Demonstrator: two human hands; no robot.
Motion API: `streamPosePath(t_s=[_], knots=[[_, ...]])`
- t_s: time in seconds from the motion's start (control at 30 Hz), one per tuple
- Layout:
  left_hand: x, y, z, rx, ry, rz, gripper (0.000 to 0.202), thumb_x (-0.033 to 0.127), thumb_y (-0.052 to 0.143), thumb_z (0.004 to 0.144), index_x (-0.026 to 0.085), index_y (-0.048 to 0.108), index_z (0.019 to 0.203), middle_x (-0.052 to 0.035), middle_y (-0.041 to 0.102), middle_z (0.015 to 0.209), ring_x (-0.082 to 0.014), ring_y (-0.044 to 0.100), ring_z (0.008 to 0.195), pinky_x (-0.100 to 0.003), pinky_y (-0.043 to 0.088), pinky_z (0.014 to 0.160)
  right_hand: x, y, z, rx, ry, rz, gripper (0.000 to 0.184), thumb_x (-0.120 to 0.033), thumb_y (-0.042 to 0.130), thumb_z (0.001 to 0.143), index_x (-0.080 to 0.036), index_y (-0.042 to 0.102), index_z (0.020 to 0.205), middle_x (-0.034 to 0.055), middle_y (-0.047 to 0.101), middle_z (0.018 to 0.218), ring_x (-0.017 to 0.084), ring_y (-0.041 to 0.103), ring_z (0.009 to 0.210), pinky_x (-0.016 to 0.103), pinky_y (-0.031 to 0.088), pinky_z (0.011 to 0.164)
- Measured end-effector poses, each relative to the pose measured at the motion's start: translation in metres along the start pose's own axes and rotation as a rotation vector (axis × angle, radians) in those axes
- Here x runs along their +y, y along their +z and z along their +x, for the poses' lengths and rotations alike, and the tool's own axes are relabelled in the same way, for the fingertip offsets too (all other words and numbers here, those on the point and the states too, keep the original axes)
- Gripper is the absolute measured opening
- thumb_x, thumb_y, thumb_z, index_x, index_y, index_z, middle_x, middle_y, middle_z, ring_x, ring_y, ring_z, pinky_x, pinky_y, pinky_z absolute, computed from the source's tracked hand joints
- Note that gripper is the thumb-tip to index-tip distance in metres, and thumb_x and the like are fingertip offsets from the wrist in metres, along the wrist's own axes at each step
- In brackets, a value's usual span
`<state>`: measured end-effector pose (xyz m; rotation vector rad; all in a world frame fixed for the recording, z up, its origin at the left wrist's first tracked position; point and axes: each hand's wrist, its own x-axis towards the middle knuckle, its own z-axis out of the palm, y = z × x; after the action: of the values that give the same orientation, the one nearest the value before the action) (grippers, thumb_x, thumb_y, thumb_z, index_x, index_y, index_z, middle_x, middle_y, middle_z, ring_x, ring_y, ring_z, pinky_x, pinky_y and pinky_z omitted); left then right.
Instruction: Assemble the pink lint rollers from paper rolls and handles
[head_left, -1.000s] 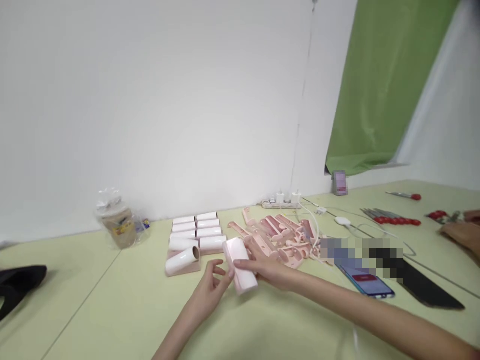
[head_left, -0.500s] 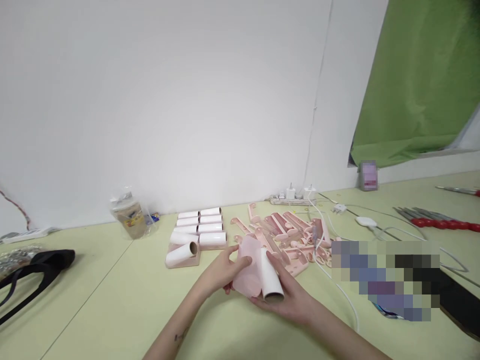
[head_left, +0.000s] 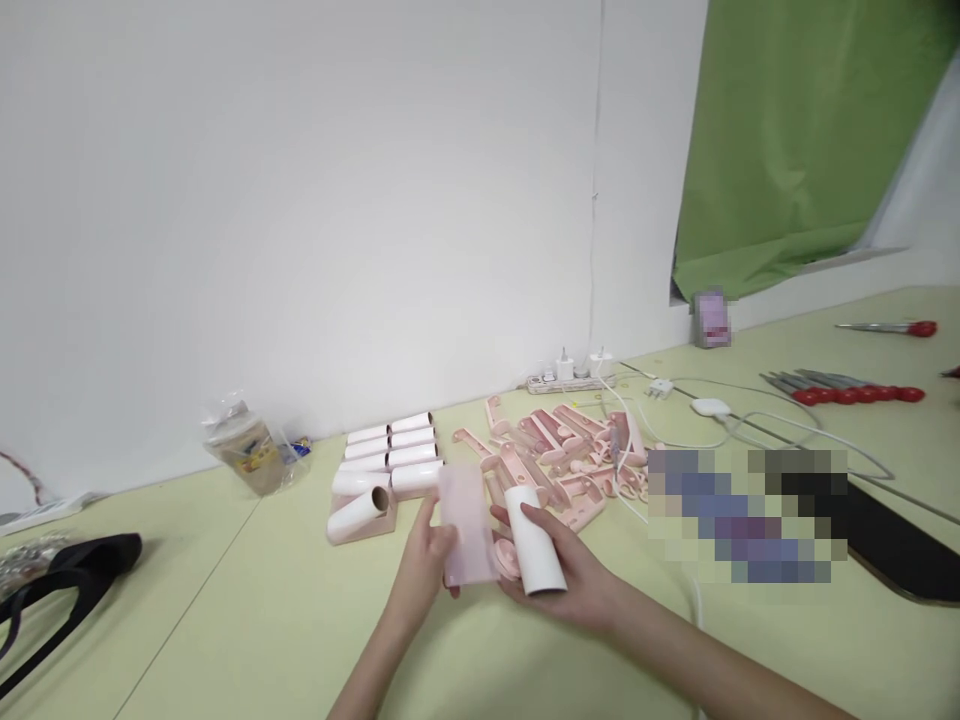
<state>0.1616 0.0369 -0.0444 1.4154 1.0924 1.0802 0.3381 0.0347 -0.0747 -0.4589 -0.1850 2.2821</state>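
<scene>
My left hand [head_left: 421, 570] is closed on a translucent pink cover [head_left: 466, 522], held upright just left of a white paper roll. My right hand [head_left: 570, 585] is wrapped under that white roll [head_left: 534, 549], which sits on a pink roller handle whose round end [head_left: 507, 562] shows beside it. Cover and roll are side by side, a little apart. Behind my hands lie a group of white rolls [head_left: 388, 462], one of them [head_left: 360, 514] resting on a pink cover, and a heap of pink handles [head_left: 559, 452].
A power strip with chargers [head_left: 571, 379] and white cables [head_left: 742, 425] run along the wall and right side. Red-handled tools [head_left: 855, 388] lie far right, a dark phone [head_left: 900, 540] at right, a plastic-wrapped jar [head_left: 244, 450] and a black bag [head_left: 64, 585] at left.
The pink cover has come off the white roll and moved left in my left hand. The roll with its handle stays in my right hand.
</scene>
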Motion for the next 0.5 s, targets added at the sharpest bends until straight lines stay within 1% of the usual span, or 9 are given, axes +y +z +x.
streamPosePath(t_s=[0.07,0.1,0.17,0.2,0.23,0.3,0.43,0.47,0.5], knots=[[-0.010,-0.001,-0.004,0.121,0.073,-0.192,0.080,0.065,0.049,0.064,0.017,0.026,0.125,0.0003,0.057,0.064,-0.0181,0.057,0.054,-0.026,0.047,0.043,0.000,0.000,0.000,0.041,-0.030,-0.009,0.033,-0.033,0.062,0.073,-0.021,0.052,0.102,0.0036,0.061,0.089,0.013,0.060,0.073,0.025,0.048,0.062],[-0.014,-0.002,-0.006,0.168,0.098,-0.259,0.079,0.063,0.052,0.065,0.020,0.025,0.125,-0.0022,0.061,0.074,-0.0201,0.061,0.066,-0.028,0.050,0.054,0.000,0.001,0.000,0.071,-0.047,-0.017,0.033,-0.031,0.063,0.073,-0.020,0.053,0.101,0.0039,0.061,0.090,0.013,0.060,0.074,0.022,0.047,0.059],[-0.019,-0.005,-0.012,0.204,0.121,-0.309,0.078,0.053,0.061,0.063,0.025,0.023,0.125,-0.0050,0.061,0.095,-0.0220,0.059,0.090,-0.031,0.048,0.077,0.001,0.002,-0.001,0.128,-0.076,-0.036,0.033,-0.030,0.065,0.071,-0.019,0.053,0.101,0.0037,0.061,0.086,0.014,0.061,0.076,0.019,0.046,0.054],[-0.020,-0.007,-0.016,0.204,0.116,-0.298,0.077,0.048,0.066,0.061,0.026,0.025,0.123,-0.0056,0.059,0.104,-0.0225,0.056,0.098,-0.031,0.045,0.083,0.001,0.002,-0.001,0.145,-0.088,-0.039,0.034,-0.029,0.066,0.070,-0.019,0.054,0.100,0.0032,0.061,0.083,0.014,0.061,0.076,0.018,0.046,0.053],[-0.021,-0.008,-0.019,0.197,0.100,-0.271,0.075,0.045,0.068,0.059,0.026,0.028,0.120,-0.0061,0.057,0.109,-0.0232,0.054,0.102,-0.032,0.043,0.086,0.000,0.002,-0.001,0.154,-0.097,-0.037,0.033,-0.028,0.066,0.070,-0.018,0.054,0.099,0.0028,0.061,0.080,0.014,0.061,0.075,0.018,0.046,0.053],[-0.023,-0.009,-0.027,0.167,0.047,-0.212,0.074,0.043,0.071,0.057,0.026,0.031,0.116,-0.0069,0.055,0.112,-0.0248,0.054,0.102,-0.033,0.043,0.085,-0.001,0.003,0.000,0.166,-0.118,-0.028,0.031,-0.028,0.067,0.070,-0.017,0.055,0.096,0.0016,0.060,0.077,0.013,0.061,0.074,0.018,0.047,0.053],[-0.027,-0.006,-0.036,0.150,-0.037,-0.106,0.095,0.040,0.073,0.055,0.029,0.011,0.125,-0.0039,0.060,0.095,-0.0240,0.060,0.089,-0.038,0.044,0.082,-0.004,0.003,-0.001,0.202,-0.148,-0.027,0.030,-0.028,0.068,0.069,-0.017,0.055,0.093,0.0000,0.060,0.075,0.013,0.061,0.072,0.018,0.048,0.052],[-0.029,-0.005,-0.037,0.157,-0.043,-0.058,0.093,0.040,0.073,0.054,0.028,0.014,0.124,-0.0036,0.059,0.094,-0.0239,0.059,0.088,-0.038,0.044,0.082,-0.004,0.003,-0.001,0.208,-0.148,-0.029,0.030,-0.028,0.069,0.069,-0.018,0.055,0.094,-0.0001,0.060,0.076,0.013,0.061,0.073,0.018,0.048,0.052],[-0.032,-0.005,-0.037,0.162,-0.045,0.000,0.086,0.040,0.072,0.054,0.026,0.021,0.121,-0.0043,0.057,0.095,-0.0243,0.058,0.089,-0.038,0.043,0.082,-0.004,0.003,-0.002,0.210,-0.148,-0.029,0.030,-0.029,0.069,0.069,-0.018,0.056,0.093,-0.0002,0.060,0.075,0.014,0.061,0.074,0.018,0.048,0.051]])
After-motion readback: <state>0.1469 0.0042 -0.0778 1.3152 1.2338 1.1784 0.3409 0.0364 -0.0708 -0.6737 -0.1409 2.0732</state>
